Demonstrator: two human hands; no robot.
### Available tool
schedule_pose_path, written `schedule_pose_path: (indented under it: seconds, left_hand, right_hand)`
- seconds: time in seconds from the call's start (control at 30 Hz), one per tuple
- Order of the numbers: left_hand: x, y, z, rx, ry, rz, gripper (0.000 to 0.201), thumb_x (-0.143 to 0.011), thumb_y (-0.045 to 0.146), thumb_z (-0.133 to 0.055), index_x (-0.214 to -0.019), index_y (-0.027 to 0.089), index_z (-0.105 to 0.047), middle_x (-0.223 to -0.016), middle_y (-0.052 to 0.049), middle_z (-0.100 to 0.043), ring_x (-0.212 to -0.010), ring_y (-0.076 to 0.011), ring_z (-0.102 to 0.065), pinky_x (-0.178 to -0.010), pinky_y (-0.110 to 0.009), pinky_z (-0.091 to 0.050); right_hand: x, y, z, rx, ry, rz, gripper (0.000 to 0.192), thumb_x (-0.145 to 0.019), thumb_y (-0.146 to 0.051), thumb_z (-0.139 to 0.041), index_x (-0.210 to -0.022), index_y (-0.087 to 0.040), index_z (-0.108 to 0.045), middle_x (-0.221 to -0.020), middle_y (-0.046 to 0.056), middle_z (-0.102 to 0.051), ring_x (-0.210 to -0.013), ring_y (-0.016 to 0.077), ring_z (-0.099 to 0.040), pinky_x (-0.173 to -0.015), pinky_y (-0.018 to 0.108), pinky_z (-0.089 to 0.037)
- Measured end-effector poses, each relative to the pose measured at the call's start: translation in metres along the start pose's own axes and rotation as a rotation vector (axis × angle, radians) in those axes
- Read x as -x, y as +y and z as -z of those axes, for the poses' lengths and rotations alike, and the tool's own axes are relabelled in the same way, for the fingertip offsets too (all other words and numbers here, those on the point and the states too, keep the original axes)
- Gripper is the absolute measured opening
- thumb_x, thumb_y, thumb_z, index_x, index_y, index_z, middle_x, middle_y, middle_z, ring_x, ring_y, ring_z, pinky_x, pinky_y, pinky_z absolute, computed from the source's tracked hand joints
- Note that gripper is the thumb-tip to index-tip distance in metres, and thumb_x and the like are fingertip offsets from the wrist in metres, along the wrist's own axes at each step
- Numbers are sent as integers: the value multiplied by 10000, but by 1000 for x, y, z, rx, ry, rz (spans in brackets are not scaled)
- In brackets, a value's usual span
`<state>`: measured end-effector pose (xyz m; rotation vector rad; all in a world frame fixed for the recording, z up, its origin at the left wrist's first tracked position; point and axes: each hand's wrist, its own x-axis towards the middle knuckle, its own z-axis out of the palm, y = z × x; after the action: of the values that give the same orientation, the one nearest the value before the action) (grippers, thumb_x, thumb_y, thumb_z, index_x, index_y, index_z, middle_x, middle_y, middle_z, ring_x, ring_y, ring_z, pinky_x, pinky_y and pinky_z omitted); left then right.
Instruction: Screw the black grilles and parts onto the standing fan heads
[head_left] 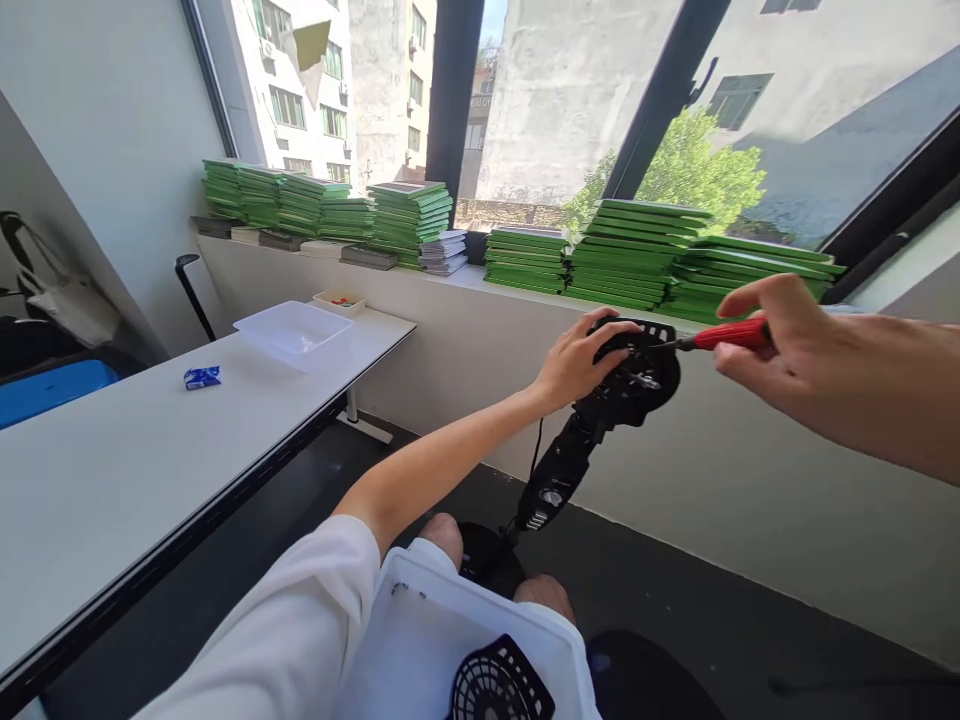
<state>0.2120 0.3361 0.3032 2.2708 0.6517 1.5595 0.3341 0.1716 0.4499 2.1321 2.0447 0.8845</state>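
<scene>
My left hand [574, 362] is wrapped round the upper left edge of the round black head of a standing fan [660, 385], steadying it. The black fan body [559, 480], with a dial and buttons, slopes down toward a dark round base on the floor. In my right hand [795, 345] is a screwdriver [731, 335] with a red handle. Its shaft points left into the fan head, and the exact contact of its tip is hard to make out. A white plastic tub [405, 640] rests on my lap, with a black slotted grille [499, 685] and a few small screws inside.
A white table [150, 470] stands on the left, bearing a clear plastic bin [292, 325], a small tray [341, 302] with red bits and a blue packet [202, 377]. Stacks of green books [637, 255] line the windowsill. A white wall is close behind the fan.
</scene>
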Motion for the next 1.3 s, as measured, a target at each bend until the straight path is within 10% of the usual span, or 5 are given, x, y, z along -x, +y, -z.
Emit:
schedule_pose_path:
  seconds: [0.2,1.1,1.3]
  left_hand:
    - [4,8,4,26,-38,3,339,-1023,216,-568,-1356,212,-632,-1545,-140,-506,-1362,-275,-592,-1201,-428,-492]
    - [19,-2,1,59,5,-39,436,-1002,218,-460,-1413,257,-600,-1615,-101,-462,-1497,-244,-480,-1255,-419,-412]
    - [28,-6,1,2,-26,-113,395,-1000,231,-425,-1326,257,-645,-1690,-105,-378,-1538,-262,-437,-1233,-447,-436]
  right_hand:
    - [20,-34,39,248,40,-91,536,-1075,-515,-192,-1209,-149,-560,-707,156,-656,-762,330,-670,-625,347,-262]
    - [24,-20,28,-147,-35,102,501,-1014,-453,-307,-1404,-170,-447,-977,138,-749,-702,252,-623,-638,351,-353]
    - [32,-22,31,110,97,-54,657,-1059,-606,-201,-1213,-120,-615,-719,161,-666,-709,309,-650,-629,343,-312]
